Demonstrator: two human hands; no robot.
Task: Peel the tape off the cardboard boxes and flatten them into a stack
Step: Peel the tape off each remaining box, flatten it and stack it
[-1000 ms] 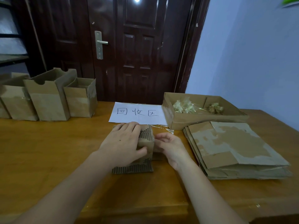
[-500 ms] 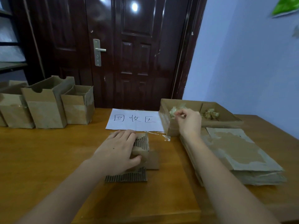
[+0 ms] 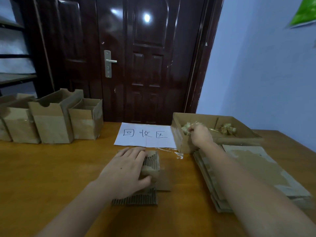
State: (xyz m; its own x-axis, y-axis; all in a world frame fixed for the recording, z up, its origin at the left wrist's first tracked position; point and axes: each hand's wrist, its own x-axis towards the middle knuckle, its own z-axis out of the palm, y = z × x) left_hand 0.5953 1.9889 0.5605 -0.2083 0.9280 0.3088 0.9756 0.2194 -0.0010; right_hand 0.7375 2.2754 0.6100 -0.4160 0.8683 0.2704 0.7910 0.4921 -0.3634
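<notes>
Since a second ago the right hand (image 3: 199, 135) has left the small box and reached to the far right, where it now hangs over the near-left corner of the shallow cardboard tray (image 3: 239, 136); its fingers are curled and bunched at the wad of peeled tape (image 3: 187, 126) lying in the tray's left compartment, though the blur makes it hard to say whether they still pinch a strip or have just let it go. A second clump of tape (image 3: 228, 129) sits in the right compartment. The left hand (image 3: 127, 170) has stayed put: its fingers lie spread over the top of the small cardboard box (image 3: 153, 165) and its thumb presses the near side, so the box is pinned to the wooden table (image 3: 51, 177) at centre. That box lies with its long axis running away from the person, toward the white paper sign (image 3: 145, 135), with a ribbed corrugated flap (image 3: 136, 199) splayed flat at its near end and a plain flap out to its right. A scrap of tape (image 3: 178, 155) lies on the table between the sign and the tray. To the right, just beside the tray, the stack of flattened boxes (image 3: 256, 168) lies with its long axis also pointing away, partly under the right forearm. Upright boxes (image 3: 53, 122) stand in a row at the far left.
</notes>
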